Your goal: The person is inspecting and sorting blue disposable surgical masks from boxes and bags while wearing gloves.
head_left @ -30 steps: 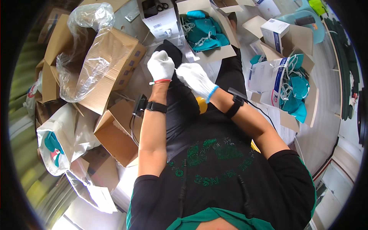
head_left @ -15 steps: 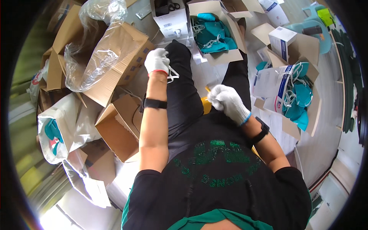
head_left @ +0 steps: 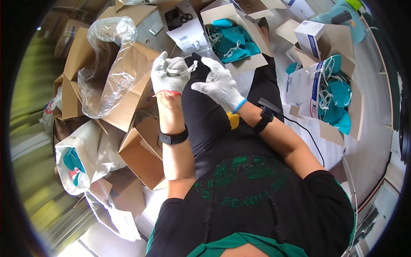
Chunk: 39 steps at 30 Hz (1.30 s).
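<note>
My left hand (head_left: 170, 73), in a white knit glove with a red cuff, is curled closed above my left thigh. Out of its fist sticks a white strap (head_left: 193, 67), its loose end pointing toward my right hand. Gloved in white with a blue cuff, my right hand (head_left: 220, 85) is just right of it, thumb and fingers apart and nothing visible between them. The two hands do not touch. Beyond them, an open carton (head_left: 252, 64) holds several teal face masks (head_left: 233, 40) with white straps.
At right, another carton (head_left: 353, 107) holds teal masks (head_left: 338, 94) and a small white box (head_left: 309, 35). A large brown carton (head_left: 141, 64) with clear plastic film (head_left: 96, 92) lies left. Nearer are a smaller brown box (head_left: 141, 158) and a white bag (head_left: 98, 145). Black scissors (head_left: 185, 17) lie far off.
My right hand has risen from near my lap toward the left hand, and its fingers have opened. The left hand has turned and come slightly nearer, still closed on the strap.
</note>
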Each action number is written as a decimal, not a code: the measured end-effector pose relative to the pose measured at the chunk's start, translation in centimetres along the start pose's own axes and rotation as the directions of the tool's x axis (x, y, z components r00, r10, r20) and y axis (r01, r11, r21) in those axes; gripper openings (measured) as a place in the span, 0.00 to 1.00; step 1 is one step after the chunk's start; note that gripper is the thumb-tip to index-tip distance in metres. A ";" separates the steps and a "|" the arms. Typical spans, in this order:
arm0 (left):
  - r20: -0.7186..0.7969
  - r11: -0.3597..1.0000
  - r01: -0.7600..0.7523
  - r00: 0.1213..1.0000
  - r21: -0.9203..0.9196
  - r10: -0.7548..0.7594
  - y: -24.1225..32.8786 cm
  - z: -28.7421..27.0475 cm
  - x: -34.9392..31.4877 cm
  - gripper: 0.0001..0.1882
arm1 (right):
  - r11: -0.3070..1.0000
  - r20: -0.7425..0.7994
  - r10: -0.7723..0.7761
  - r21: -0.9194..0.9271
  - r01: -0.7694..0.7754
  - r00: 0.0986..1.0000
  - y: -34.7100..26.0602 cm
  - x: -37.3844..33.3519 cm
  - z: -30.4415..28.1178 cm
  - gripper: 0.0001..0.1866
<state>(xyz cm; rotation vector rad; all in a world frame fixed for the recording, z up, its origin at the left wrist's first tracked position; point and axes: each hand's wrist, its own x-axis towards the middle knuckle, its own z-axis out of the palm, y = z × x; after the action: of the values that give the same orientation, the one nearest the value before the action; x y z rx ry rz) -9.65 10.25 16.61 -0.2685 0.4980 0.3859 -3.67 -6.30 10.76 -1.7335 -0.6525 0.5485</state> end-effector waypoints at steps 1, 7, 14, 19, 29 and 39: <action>-0.003 0.999 0.031 1.000 -0.011 -0.031 -0.3 0.2 -0.2 0.29 | 0.998 0.007 -0.043 0.035 0.043 0.999 0.0 0.4 0.4 0.23; 0.048 0.999 0.045 0.998 -0.012 -0.044 0.4 -0.6 -0.9 0.27 | 0.977 0.120 -0.203 0.096 0.192 0.972 1.7 1.1 1.5 0.11; 0.323 0.835 -0.183 0.946 0.520 0.006 3.0 -2.2 -2.7 0.12 | 0.992 0.317 -0.126 0.042 0.118 0.940 3.3 -0.2 -1.8 0.15; 0.372 -0.371 -0.413 0.911 0.832 -0.181 0.9 -4.8 -4.3 0.13 | 0.681 0.394 -0.553 -0.293 0.671 0.734 3.1 1.2 -3.6 0.15; 0.230 0.151 -0.391 0.766 0.908 0.601 -0.2 -9.9 0.0 0.18 | 0.979 0.356 -0.175 0.159 0.125 0.918 0.8 -0.5 2.3 0.17; 0.802 -0.932 -0.010 0.511 0.363 0.308 1.4 -15.3 4.7 0.06 | 0.770 0.471 0.386 0.309 -0.559 0.793 3.4 -6.0 -1.2 0.10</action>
<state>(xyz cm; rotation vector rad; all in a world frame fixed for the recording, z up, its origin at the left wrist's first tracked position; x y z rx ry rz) -12.66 7.68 1.07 2.5390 0.9969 0.7720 -6.82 -11.87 7.97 -1.3576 -0.2927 1.3266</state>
